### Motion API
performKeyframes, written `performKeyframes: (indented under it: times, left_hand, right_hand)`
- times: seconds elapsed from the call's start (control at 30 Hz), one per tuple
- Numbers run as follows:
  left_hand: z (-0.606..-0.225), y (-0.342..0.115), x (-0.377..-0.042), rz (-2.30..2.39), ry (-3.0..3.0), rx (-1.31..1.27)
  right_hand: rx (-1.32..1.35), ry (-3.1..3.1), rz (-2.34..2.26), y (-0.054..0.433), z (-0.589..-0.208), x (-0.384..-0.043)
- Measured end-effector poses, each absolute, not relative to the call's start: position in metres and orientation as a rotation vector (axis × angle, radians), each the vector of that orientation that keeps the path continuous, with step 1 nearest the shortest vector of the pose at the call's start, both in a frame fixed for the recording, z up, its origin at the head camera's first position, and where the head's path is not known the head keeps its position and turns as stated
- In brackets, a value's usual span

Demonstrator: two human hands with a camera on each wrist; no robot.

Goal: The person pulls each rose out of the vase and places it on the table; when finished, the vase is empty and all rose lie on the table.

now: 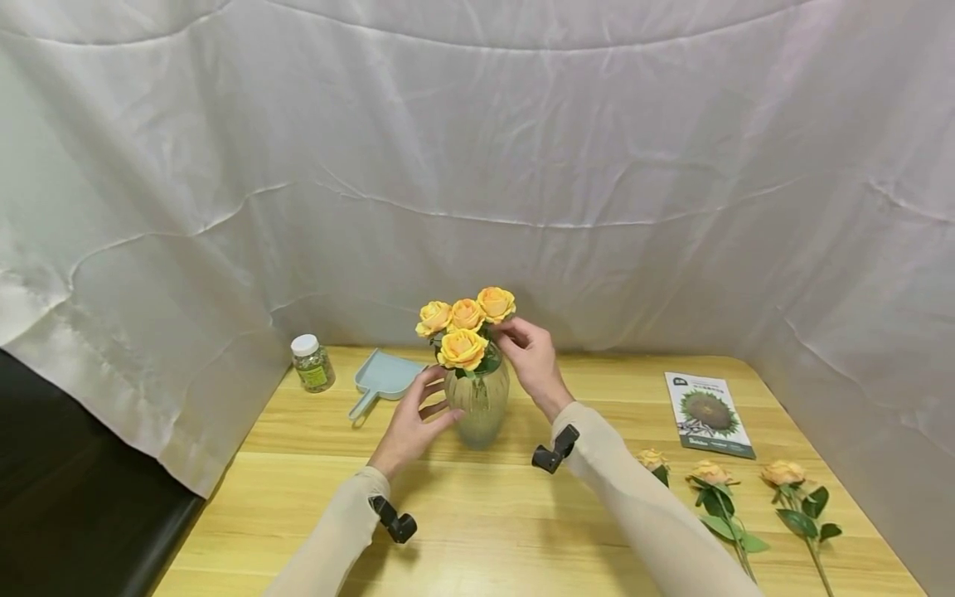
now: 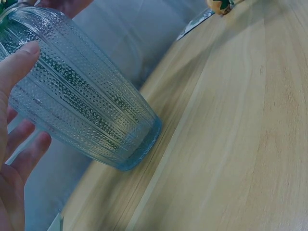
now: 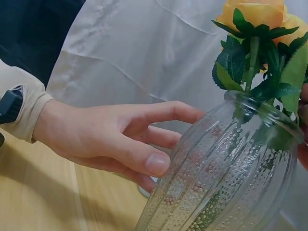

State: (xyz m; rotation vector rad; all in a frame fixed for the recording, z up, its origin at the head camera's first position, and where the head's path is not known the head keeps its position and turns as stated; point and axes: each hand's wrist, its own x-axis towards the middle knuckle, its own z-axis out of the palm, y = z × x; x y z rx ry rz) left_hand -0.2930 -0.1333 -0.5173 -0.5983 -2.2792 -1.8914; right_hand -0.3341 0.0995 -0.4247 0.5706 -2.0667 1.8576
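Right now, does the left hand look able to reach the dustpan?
Likely yes: the dustpan lies close to the left hand, and nothing covers its handle. The hand would probably have to let go of the vase first.

From the head we look forward and down from well back, the glass vase near mid-frame. All three views share it: from the left wrist we see it close, slanting at upper left; from the right wrist, close at lower right, facing the left hand.
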Motion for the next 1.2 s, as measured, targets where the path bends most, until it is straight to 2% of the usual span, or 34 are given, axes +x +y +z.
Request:
performKeyframes:
  times: [0.3,0.73,1.2]
  left_hand:
    - [-0.518,-0.132,-0.293,-1.88,-2.268,-0.617]
    - [-0.518,-0.131,-0.294,-1.88,-2.278,-0.604]
    - [-0.519,-0.13,-0.293,-1.851,-2.278,-0.618]
  right_hand:
    - [0.676,-1.922,1.89,0.101,-0.427,-0.336]
    - [0.695,-1.941,1.876,0.103,-0.429,-0.335]
    - [0.675,-1.951,1.78,0.109,-0.403,-0.333]
